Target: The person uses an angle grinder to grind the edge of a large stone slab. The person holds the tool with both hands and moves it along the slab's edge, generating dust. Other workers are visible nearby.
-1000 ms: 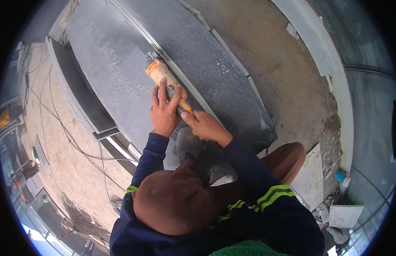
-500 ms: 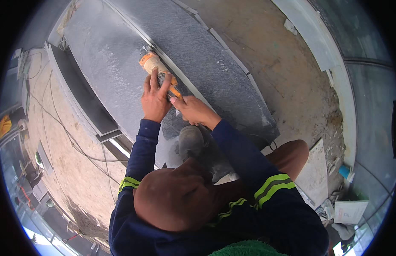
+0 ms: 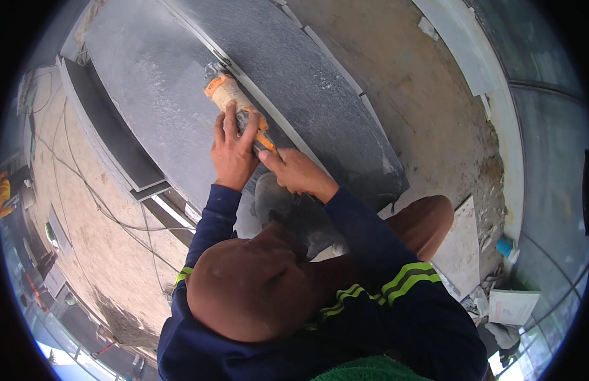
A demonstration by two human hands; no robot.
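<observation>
Orange angle grinder (image 3: pixel 234 105), one, gripped by left hand (image 3: pixel 233 152) and right hand (image 3: pixel 297 173), one grey stone slab (image 3: pixel 180 82).

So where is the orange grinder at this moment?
In the head view the grinder is upper left of centre, on the joint between two grey stone slabs, gripped by the left hand and the right hand.

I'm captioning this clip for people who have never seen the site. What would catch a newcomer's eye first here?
First, the orange hand-held power tool at upper centre, pressed on the seam between two big grey stone slabs. The left hand grips its body and the right hand holds its rear end just behind. Below them, the person's brown cap and dark blue sleeves with yellow-green stripes fill the lower middle.
</observation>
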